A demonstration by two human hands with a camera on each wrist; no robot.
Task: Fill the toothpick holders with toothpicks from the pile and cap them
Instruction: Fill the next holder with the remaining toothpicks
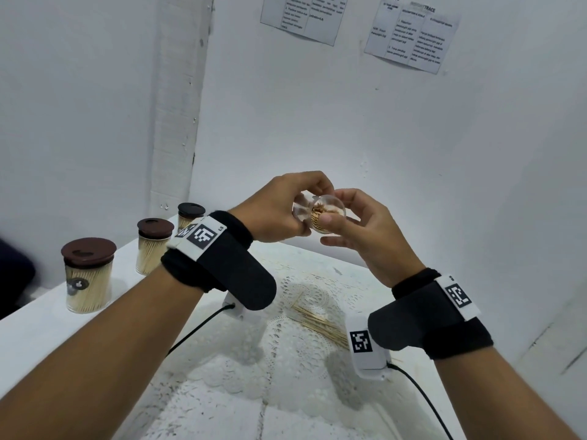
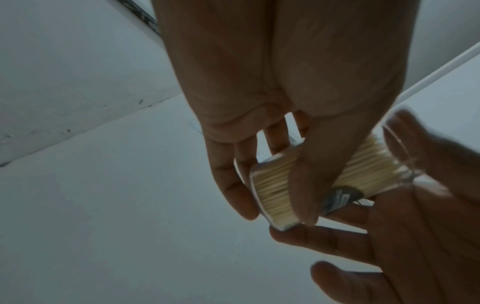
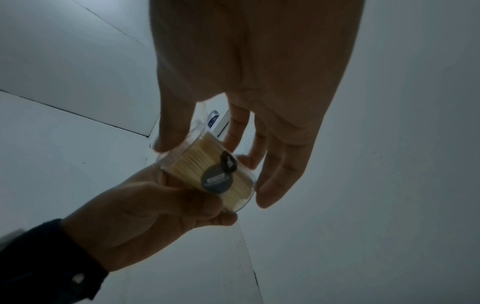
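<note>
A clear toothpick holder [image 1: 328, 212], uncapped and packed with toothpicks, is held in the air, tilted with its mouth toward me. My left hand [image 1: 282, 214] grips its body, thumb across the side [image 2: 306, 185]. My right hand [image 1: 352, 230] is at the mouth: the thumb lies on the toothpick ends and rim, the index finger curls over the far rim, and the other fingers hang loose below. The right wrist view shows the holder [image 3: 207, 172] with a dark round sticker, between my right thumb and fingers. The loose toothpick pile [image 1: 320, 322] lies on the table below.
Three filled holders with brown caps [image 1: 87, 277], [image 1: 154, 246], [image 1: 189, 215] stand in a row along the table's left edge. A white lace doily [image 1: 286, 376] covers the white table. Walls close in behind and to the right, with printed sheets [image 1: 413, 36] pinned up.
</note>
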